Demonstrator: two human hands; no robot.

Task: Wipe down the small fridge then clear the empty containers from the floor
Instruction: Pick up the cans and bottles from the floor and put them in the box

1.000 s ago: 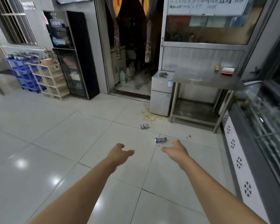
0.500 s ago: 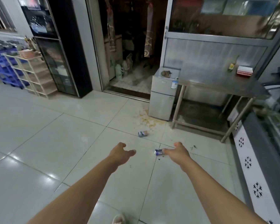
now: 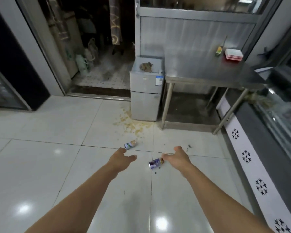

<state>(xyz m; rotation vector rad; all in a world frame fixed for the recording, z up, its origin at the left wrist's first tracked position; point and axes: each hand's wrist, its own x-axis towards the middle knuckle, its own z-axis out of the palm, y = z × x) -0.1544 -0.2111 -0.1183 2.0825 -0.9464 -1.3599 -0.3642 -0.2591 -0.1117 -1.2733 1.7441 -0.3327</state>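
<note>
A small grey two-door fridge (image 3: pixel 145 98) stands ahead beside a doorway, with a crumpled brownish cloth (image 3: pixel 146 66) lying on its top. Two containers lie on their sides on the white tiles: a light blue and white can (image 3: pixel 130 144) and a purple one (image 3: pixel 156 162). My left hand (image 3: pixel 120 158) is stretched forward, fingers apart, holding nothing, just below the light can. My right hand (image 3: pixel 176 157) is also open and empty, its fingertips right next to the purple can.
A yellowish spill (image 3: pixel 134 126) stains the floor in front of the fridge. A steel table (image 3: pixel 207 76) stands to the fridge's right, carrying stacked red-and-white plates (image 3: pixel 233 54) and a small bottle (image 3: pixel 218 51). A glass display counter (image 3: pixel 275 125) runs along the right.
I have moved closer to the fridge and the view has tilted down. Both arms stay stretched forward; the cans now lie right by my hands.
</note>
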